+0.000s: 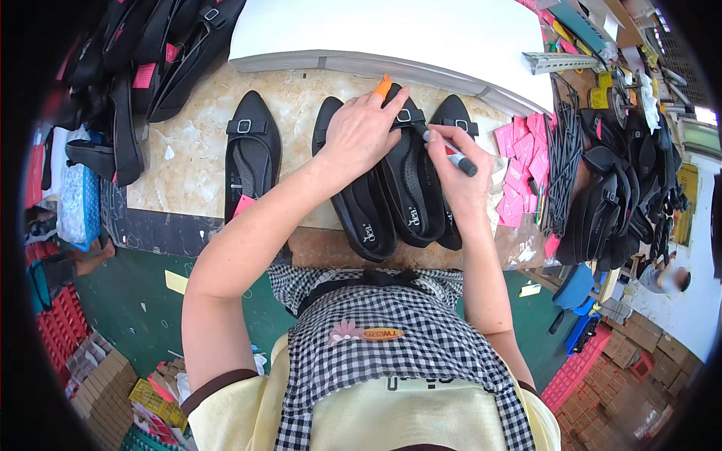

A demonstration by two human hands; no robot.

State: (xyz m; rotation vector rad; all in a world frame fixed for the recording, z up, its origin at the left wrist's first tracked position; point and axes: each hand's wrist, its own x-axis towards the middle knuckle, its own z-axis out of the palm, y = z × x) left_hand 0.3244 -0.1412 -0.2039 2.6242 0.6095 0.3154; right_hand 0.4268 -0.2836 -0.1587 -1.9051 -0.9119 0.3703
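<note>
My right hand (465,177) grips a marker pen (456,156), its tip at the bow and buckle of a black pointed flat shoe (418,199). My left hand (357,134) lies over this shoe's toe, fingers and thumb closed about it. Something orange (383,86) covers one of the left fingertips. Against its left side rests another black shoe (366,210), its toe partly hidden by my left hand. A third shoe (454,113) sits on the right, mostly behind my right hand. Apart from these, a single buckled shoe (252,154) stands to the left.
Piled black shoes (184,64) crowd the table's far left, more shoes (602,199) its right end. Pink tags (524,161) and a bundle of black strips (562,158) lie right of my hand. A white board (391,30) spans the back. A person (665,279) appears far right.
</note>
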